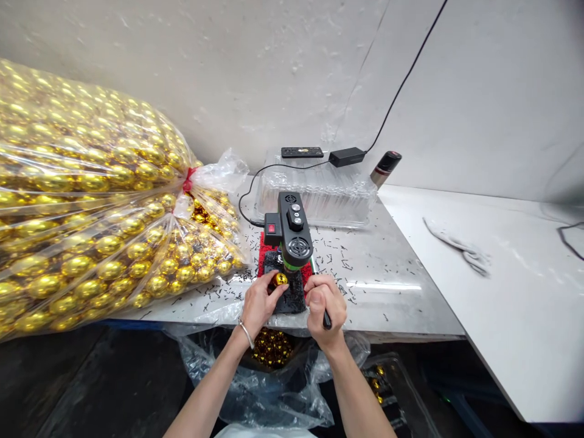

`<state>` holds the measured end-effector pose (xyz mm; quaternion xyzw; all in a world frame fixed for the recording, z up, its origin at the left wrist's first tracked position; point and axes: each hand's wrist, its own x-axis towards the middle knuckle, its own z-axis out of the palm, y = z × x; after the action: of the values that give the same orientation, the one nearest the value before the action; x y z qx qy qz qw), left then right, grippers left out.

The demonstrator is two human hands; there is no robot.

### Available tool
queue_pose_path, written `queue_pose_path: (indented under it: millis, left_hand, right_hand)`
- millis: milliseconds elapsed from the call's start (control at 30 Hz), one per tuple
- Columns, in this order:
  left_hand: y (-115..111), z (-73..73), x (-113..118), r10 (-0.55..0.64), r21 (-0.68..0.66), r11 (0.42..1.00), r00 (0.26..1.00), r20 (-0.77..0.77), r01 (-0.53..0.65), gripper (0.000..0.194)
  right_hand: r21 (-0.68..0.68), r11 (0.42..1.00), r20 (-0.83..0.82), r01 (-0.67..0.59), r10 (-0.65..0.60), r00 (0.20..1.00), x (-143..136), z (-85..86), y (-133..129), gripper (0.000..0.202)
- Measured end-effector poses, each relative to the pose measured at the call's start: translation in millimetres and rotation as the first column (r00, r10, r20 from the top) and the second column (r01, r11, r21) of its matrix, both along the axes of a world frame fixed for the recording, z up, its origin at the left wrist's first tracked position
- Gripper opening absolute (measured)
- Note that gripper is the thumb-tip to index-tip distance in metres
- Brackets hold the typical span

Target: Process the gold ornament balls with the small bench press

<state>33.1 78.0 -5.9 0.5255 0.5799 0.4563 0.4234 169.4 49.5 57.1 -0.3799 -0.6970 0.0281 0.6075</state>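
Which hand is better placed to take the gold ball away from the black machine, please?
Probably the left hand: its fingers hold the gold ball at the black machine. The right hand is closed around the black handle.

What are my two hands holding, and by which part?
Your left hand holds a gold ball by its sides, between thumb and fingers. Your right hand is closed around the black handle of the machine's lever.

Plain grey-white wall [255, 79], surface scuffed, stands behind the worktop [378, 261]. Adjoining white table [493, 243]: right side. Floor [114, 383]: dark, visible below. Bright reflected streak of light [385, 286] lies across the worktop.
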Motion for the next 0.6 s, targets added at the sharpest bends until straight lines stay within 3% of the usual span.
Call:
queue_pose_path:
  millis: [233, 433, 600]
  left_hand:
    - [3.8, -5.2, 6.0, -0.063, 0.156, 0.985, 0.993, -0.104, 0.079, 0.028]
    - [3.6, -10.4, 5.3, -0.073, 0.142, 0.987, 0.997, -0.035, 0.077, 0.03]
    - [4.0, -12.7, 4.8, -0.09, 0.145, 0.985, 0.995, -0.035, 0.094, 0.03]
  right_hand:
    - [0.005, 1.0, 0.005, -0.011, 0.011, 1.0, 1.5, -2.7, 0.1, 0.023]
    - [-0.004, 1.0, -0.003, -0.016, 0.016, 1.0, 2.5, -11.3, -0.6, 0.023]
    - [0.076, 0.997, 0.049, 0.006, -0.01, 0.999, 3.4, -28.8, 3.4, 0.027]
